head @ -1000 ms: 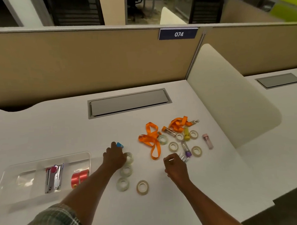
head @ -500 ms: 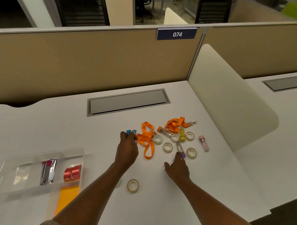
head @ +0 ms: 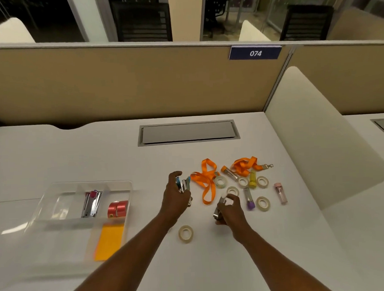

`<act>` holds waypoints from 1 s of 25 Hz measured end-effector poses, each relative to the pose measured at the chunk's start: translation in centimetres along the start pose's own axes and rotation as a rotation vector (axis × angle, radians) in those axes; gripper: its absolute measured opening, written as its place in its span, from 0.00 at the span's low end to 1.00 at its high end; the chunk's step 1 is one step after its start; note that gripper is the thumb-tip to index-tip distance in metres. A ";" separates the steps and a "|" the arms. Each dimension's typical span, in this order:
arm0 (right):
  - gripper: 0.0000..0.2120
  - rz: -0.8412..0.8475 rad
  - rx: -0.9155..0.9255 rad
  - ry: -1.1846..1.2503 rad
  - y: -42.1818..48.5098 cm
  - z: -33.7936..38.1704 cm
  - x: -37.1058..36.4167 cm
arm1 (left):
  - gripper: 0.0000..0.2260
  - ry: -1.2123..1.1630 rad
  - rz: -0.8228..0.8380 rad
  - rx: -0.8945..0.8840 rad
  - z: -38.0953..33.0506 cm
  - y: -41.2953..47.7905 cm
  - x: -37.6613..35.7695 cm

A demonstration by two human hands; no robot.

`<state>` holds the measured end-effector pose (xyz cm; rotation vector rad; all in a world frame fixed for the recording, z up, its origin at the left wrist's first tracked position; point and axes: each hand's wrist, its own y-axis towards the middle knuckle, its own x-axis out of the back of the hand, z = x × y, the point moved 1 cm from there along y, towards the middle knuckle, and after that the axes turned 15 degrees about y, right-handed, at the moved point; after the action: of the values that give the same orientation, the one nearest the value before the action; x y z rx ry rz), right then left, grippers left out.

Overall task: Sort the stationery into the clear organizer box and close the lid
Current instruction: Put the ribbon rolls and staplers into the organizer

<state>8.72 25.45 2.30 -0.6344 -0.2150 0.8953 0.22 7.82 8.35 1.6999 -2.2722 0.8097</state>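
Note:
The clear organizer box point(head: 44, 202) lies open at the left of the desk. It holds pink staplers point(head: 92, 203), red ribbon rolls point(head: 117, 209) and an orange pad point(head: 109, 241). My left hand point(head: 178, 196) is shut on small blue staplers point(head: 183, 185), lifted just off the desk. To its right, my right hand point(head: 230, 209) grips a small silver stapler point(head: 219, 210). Beyond both hands lie two orange lanyards point(head: 206, 177), several clear tape rolls point(head: 263, 203) and small staplers in purple point(head: 248, 198), yellow point(head: 252, 179) and pink point(head: 280, 193). One tape roll point(head: 185, 233) sits between my forearms.
A grey cable hatch point(head: 187, 132) is set into the white desk point(head: 279, 251) behind the pile. A cream rounded divider point(head: 314, 144) stands at the right, and a tan partition wall point(head: 118, 82) closes the back. The box's lid lies flat in front of the box.
My left hand left the tape rolls, moved right and picked up the blue staplers. My right hand has lifted the silver stapler off the desk. The view has shifted left.

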 end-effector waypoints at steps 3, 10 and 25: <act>0.15 0.170 -0.049 0.163 -0.9 0.4 -2.6 | 0.35 -0.104 0.051 0.094 0.7 -0.5 1.4; 0.12 0.377 -0.184 0.401 -4.1 0.9 -11.2 | 0.22 -0.294 0.060 0.265 3.0 -0.8 6.5; 0.11 0.344 -0.176 -0.046 -7.7 -2.9 -30.5 | 0.19 -0.177 -0.185 0.337 13.7 1.0 21.5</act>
<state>-3.85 -3.11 7.13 -0.8303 -0.2316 1.2321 -5.36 -16.97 6.53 2.1703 -2.1337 1.0877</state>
